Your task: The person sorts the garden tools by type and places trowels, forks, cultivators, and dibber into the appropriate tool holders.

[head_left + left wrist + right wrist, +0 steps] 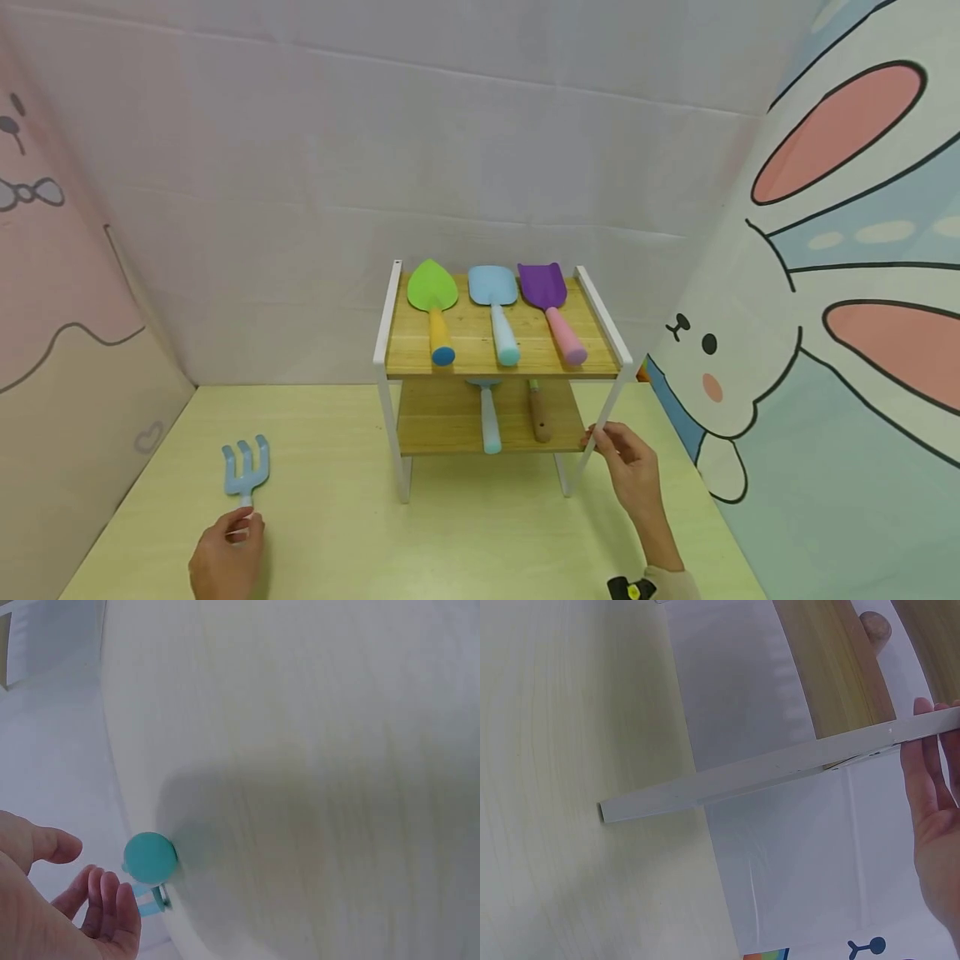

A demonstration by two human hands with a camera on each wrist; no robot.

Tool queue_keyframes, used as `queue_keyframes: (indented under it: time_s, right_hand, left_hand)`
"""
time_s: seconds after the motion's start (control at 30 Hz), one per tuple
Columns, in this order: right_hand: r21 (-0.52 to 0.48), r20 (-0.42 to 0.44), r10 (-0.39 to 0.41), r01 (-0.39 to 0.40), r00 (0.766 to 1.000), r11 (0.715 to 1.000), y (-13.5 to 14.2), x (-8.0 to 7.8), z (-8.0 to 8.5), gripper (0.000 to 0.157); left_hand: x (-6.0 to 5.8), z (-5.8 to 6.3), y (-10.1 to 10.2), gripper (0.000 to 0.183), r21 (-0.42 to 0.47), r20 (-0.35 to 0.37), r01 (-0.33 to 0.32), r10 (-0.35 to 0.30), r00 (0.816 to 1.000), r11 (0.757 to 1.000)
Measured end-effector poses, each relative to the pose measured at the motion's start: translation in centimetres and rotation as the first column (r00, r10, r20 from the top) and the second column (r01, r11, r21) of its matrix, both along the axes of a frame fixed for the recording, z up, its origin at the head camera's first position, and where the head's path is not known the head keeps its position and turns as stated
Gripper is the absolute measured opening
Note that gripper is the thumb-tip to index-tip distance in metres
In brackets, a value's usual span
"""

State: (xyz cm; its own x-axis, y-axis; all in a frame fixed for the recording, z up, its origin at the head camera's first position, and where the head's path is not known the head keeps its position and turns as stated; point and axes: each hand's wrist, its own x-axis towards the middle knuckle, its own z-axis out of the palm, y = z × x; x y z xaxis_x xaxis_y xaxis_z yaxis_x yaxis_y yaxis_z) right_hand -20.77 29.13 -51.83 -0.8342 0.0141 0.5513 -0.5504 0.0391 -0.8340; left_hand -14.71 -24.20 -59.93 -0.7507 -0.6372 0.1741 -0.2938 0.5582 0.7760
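On the table at the left lies a light blue three-pronged hand fork [245, 477]; its round teal handle end [150, 858] faces the left wrist camera. My left hand [228, 554] is at the handle, thumb and bent fingers spread apart beside it in the wrist view. A two-tier wooden shelf [480, 363] with a white frame stands in the middle. My right hand [632, 471] holds its front right leg [765, 765], fingers around the white bar. A green trowel [432, 287], a light blue shovel [492, 287] and a purple shovel [543, 287] lie on top.
On the lower tier lie a light blue handle [490, 421] and a brown handle [539, 415], their heads mostly hidden under the top board. A pale wall sheet [285, 208] hangs behind the table [322, 517]. A rabbit-print sheet [750, 350] closes off the right side.
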Motion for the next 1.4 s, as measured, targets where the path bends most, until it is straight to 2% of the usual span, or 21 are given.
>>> queue_keyframes:
  time_s: [0.13,0.27,0.47,0.73,0.93,1.17,1.4]
  right_hand:
    - [-0.001,0.003,0.006,-0.006,1.000,1.000,0.0,0.0,-0.1,0.012]
    - [0.001,0.003,0.006,-0.006,1.000,1.000,0.1,-0.1,-0.2,0.012]
    - [0.011,0.015,-0.004,0.004,1.000,1.000,0.0,0.0,0.0,0.012]
    - [0.002,-0.003,0.008,-0.008,1.000,1.000,0.1,-0.1,-0.1,0.012]
    - [-0.006,0.005,0.006,-0.006,1.000,1.000,0.2,-0.1,-0.2,0.012]
    - [-0.003,0.009,-0.022,0.022,1.000,1.000,0.1,-0.1,-0.2,0.013]
    - [0.012,0.010,-0.010,0.010,1.000,1.000,0.2,-0.1,-0.1,0.013]
  left_hand:
    - [-0.2,0.1,-0.9,0.028,0.047,0.072,-0.006,0.002,0.997,0.999]
    - [-0.4,0.1,-1.5,0.033,0.074,0.107,-0.008,0.001,0.994,0.997]
    - [-1.0,-0.3,-2.2,0.038,0.112,0.179,0.022,-0.042,0.983,0.993]
    - [-1.5,-1.2,-2.7,0.040,0.115,0.195,0.064,-0.085,0.977,0.991]
    - [-1.7,-1.1,-2.7,0.040,0.107,0.189,0.087,-0.106,0.976,0.990]
    - [-1.7,-0.9,-3.1,0.048,0.126,0.237,0.114,-0.141,0.961,0.985]
    - [-1.4,-0.3,-3.2,0.052,0.199,0.306,0.075,-0.135,0.943,0.977]
